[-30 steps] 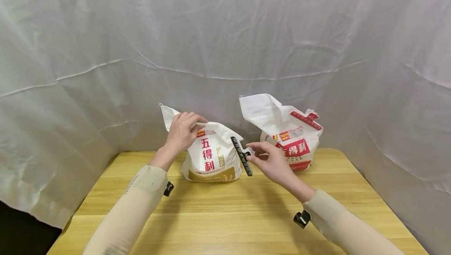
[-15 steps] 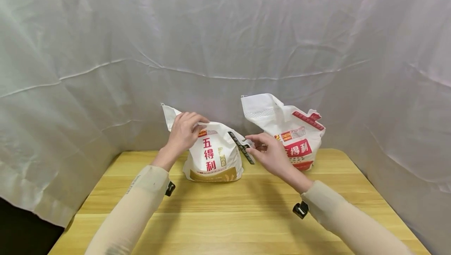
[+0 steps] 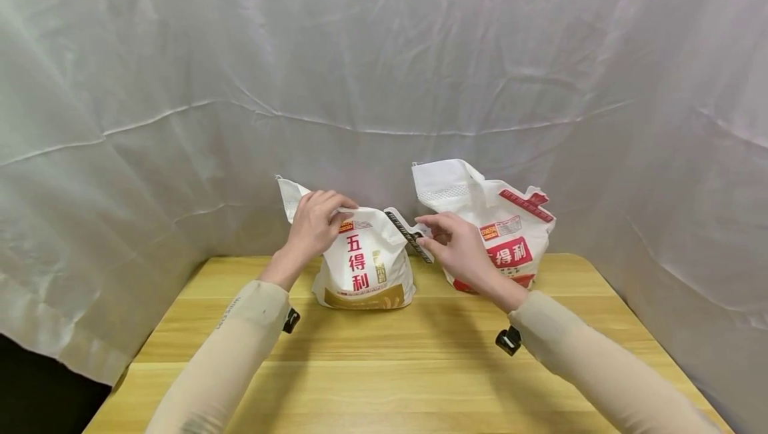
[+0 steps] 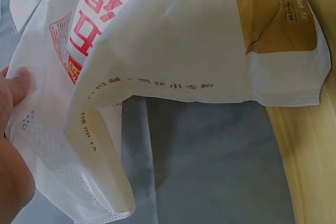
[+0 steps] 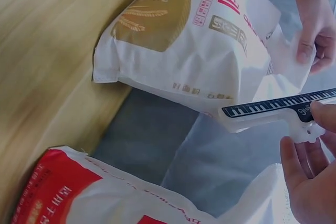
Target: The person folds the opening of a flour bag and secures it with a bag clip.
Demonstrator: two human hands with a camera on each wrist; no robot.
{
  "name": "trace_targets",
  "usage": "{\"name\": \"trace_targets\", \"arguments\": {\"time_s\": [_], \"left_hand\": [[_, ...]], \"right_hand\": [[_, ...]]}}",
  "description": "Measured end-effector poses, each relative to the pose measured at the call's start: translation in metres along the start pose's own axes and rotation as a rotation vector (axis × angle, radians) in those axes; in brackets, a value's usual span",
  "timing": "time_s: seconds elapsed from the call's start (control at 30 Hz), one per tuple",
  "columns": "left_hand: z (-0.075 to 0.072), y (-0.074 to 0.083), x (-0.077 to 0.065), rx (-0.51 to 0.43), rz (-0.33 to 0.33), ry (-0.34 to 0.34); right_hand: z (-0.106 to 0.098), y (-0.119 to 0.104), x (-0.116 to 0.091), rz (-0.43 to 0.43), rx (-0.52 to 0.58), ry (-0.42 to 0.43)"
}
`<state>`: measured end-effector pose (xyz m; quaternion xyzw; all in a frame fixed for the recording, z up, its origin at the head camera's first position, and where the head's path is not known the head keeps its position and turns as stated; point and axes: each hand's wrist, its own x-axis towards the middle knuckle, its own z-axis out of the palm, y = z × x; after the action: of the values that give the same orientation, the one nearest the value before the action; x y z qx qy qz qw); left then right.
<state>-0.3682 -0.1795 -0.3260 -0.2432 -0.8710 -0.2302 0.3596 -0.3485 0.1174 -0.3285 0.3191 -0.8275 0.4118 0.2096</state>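
Observation:
My left hand [image 3: 317, 226] grips the folded top of a white flour bag [image 3: 342, 281] with red characters and a gold band. That bag stands upright at the back of the table; in the left wrist view my thumb [image 4: 20, 83] presses on its white cloth [image 4: 39, 124]. With thumb and fingers, my right hand [image 3: 463, 251] pinches a white bag clip [image 5: 262, 107] that carries a black piano-key strip. The clip's far end lies at the bag's right upper corner; I cannot tell whether cloth is between its jaws.
A second white flour bag [image 3: 519, 224] with red labels stands to the right, partly behind my right hand, its loose top leaning left. Both bags are on a wooden table [image 3: 360, 381]. A grey curtain [image 3: 360, 74] hangs behind and along the sides.
My right hand has raised the clip and shifted it slightly left, tilting it against the bag's upper right corner. My left hand keeps its grip on the bag top.

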Motion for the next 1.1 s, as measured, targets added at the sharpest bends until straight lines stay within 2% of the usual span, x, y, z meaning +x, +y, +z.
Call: {"name": "trace_targets", "arguments": {"time_s": [0.23,0.57,0.7,0.93,1.1], "left_hand": [[0.001,0.002,-0.002,-0.006,-0.023,-0.011],[0.003,-0.001,-0.002,-0.009,-0.016,0.025],[0.004,-0.002,-0.002,-0.011,-0.022,0.027],[0.002,-0.003,0.003,-0.019,-0.018,0.048],[0.002,-0.003,0.005,-0.018,-0.029,0.047]], "right_hand": [[0.000,0.000,0.009,-0.018,-0.020,-0.001],[0.000,0.001,0.022,-0.051,-0.013,-0.018],[0.000,0.001,0.026,-0.068,-0.040,-0.027],[-0.001,0.002,0.037,-0.155,-0.099,-0.012],[-0.001,-0.001,0.045,-0.166,-0.126,-0.019]]}}
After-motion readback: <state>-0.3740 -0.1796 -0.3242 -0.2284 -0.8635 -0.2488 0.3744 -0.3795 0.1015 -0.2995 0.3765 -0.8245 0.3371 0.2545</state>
